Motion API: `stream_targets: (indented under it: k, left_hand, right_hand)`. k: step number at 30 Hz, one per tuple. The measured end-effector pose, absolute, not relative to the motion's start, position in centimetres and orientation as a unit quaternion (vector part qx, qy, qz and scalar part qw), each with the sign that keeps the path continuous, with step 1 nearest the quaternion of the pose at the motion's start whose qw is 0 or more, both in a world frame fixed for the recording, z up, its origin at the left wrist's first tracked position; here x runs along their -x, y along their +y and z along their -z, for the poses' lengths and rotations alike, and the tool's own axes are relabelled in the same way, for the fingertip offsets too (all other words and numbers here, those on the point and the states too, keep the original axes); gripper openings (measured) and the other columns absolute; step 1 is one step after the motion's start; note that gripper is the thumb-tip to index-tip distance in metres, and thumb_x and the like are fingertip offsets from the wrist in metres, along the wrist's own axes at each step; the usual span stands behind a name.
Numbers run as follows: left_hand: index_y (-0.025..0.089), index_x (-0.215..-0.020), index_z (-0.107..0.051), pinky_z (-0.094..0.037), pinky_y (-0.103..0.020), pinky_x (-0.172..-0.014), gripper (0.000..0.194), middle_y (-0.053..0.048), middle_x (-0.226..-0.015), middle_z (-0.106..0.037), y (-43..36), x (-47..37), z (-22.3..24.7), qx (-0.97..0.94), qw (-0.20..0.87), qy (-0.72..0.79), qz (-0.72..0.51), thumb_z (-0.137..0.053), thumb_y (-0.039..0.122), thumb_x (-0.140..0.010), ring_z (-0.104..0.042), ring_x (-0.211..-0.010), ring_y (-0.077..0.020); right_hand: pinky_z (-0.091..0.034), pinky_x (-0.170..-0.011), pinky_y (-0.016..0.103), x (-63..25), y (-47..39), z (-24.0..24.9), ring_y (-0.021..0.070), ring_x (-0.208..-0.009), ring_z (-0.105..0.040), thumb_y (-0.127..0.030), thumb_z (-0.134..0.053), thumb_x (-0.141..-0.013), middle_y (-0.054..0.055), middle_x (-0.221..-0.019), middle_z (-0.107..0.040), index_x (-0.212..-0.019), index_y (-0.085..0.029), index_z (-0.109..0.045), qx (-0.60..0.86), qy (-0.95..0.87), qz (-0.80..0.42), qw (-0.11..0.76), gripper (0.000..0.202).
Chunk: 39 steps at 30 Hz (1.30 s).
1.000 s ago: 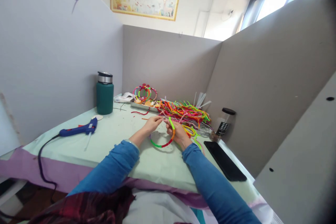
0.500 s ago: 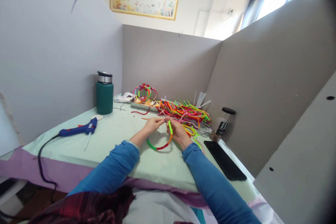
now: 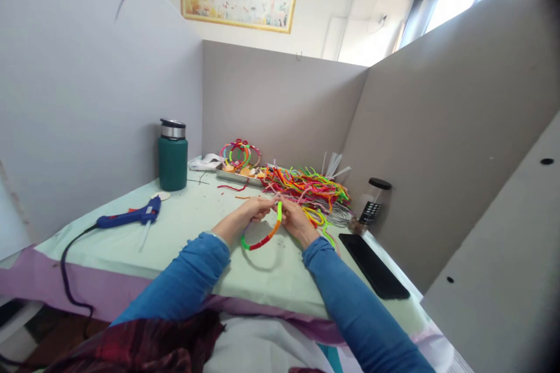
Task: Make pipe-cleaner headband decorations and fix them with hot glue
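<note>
A hoop (image 3: 262, 243) wrapped in green, red, orange and yellow-green fuzzy pipe cleaner hangs from my fingers just above the table. My left hand (image 3: 257, 210) pinches at its top, and part of the hoop is hidden behind that hand. Close beside it, my right hand (image 3: 295, 220) is closed on the hoop's upper end, by the yellow-green section. A bit of pink pipe cleaner shows between the fingertips of both hands. Exactly which finger holds which strand is too small to tell.
Behind my hands lies a heap of coloured pipe cleaners (image 3: 306, 183). A metal tray (image 3: 238, 176) holds finished hoops. To the left are a green bottle (image 3: 172, 163) and a corded blue glue gun (image 3: 129, 217). A black phone (image 3: 374, 266) and lidded jar (image 3: 375, 204) are right.
The hoop has swung slightly left and tilted, its lower arc shifting away from the table. Both hands stay close together at its top, with small finger movements.
</note>
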<state>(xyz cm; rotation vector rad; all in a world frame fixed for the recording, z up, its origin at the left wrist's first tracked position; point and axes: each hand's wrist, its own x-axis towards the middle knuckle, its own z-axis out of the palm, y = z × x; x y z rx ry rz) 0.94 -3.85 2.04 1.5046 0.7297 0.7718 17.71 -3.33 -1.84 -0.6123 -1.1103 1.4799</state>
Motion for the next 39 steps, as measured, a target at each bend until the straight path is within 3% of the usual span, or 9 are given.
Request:
stream_targets:
  k: [9,15,21,28,32,39]
  left_hand:
    - [0.019,-0.059,-0.039,-0.009,-0.024,-0.039,0.029,0.007,-0.048,-0.029,-4.3,-1.1,-1.9,-0.668,0.605,0.310,-0.303,-0.058,0.037,-0.072,-0.018,-0.039,-0.0048]
    - [0.017,-0.061,-0.044,-0.010,-0.024,-0.040,0.030,0.006,-0.049,-0.031,-4.1,-1.0,-1.8,-0.670,0.609,0.295,-0.307,-0.060,0.039,-0.073,-0.020,-0.040,-0.0046]
    - [0.013,-0.077,-0.057,-0.007,-0.022,-0.040,0.025,0.008,-0.054,-0.029,-3.4,-0.8,-1.7,-0.636,0.637,0.283,-0.332,-0.059,0.038,-0.075,-0.016,-0.040,-0.0034]
    - [0.014,-0.078,-0.052,-0.005,-0.020,-0.039,0.019,0.009,-0.054,-0.028,-3.3,-0.9,-2.1,-0.604,0.642,0.293,-0.370,-0.063,0.030,-0.073,-0.015,-0.038,-0.0022]
    - [0.018,-0.091,-0.052,-0.005,-0.020,-0.039,0.026,0.011,-0.053,-0.027,-3.3,-0.9,-2.0,-0.583,0.632,0.306,-0.409,-0.067,0.027,-0.071,-0.016,-0.037,-0.0025]
    - [0.016,-0.079,-0.052,-0.006,-0.021,-0.039,0.025,0.010,-0.052,-0.028,-3.1,-1.0,-1.8,-0.604,0.590,0.329,-0.423,-0.067,0.035,-0.073,-0.017,-0.036,-0.0019]
  right_hand:
    - [-0.024,-0.043,0.020,-17.4,-4.8,0.6,0.0054,-0.044,-0.034,-0.041,-0.073,-0.069,-0.005,-0.054,-0.049,-0.084,-0.017,-0.068,0.240,-0.486,-0.623,0.564,0.028]
    - [-0.023,-0.042,0.020,-17.3,-4.5,0.8,0.0054,-0.043,-0.034,-0.041,-0.076,-0.064,-0.006,-0.053,-0.049,-0.075,-0.018,-0.063,0.277,-0.490,-0.587,0.582,0.029]
    - [-0.022,-0.042,0.022,-17.1,-4.0,1.3,0.0057,-0.043,-0.033,-0.044,-0.076,-0.062,-0.006,-0.050,-0.047,-0.062,-0.018,-0.054,0.323,-0.498,-0.531,0.605,0.034]
    - [-0.020,-0.041,0.023,-17.0,-4.4,0.9,0.0056,-0.041,-0.029,-0.044,-0.076,-0.061,-0.007,-0.047,-0.040,-0.060,-0.018,-0.054,0.331,-0.511,-0.506,0.611,0.035]
    - [-0.019,-0.041,0.022,-16.9,-4.7,0.6,0.0046,-0.041,-0.027,-0.041,-0.078,-0.059,-0.007,-0.048,-0.041,-0.058,-0.017,-0.054,0.338,-0.515,-0.511,0.600,0.034]
    - [-0.017,-0.040,0.022,-16.8,-4.5,0.9,0.0051,-0.041,-0.030,-0.043,-0.077,-0.059,-0.005,-0.050,-0.047,-0.065,-0.017,-0.059,0.337,-0.533,-0.516,0.580,0.032]
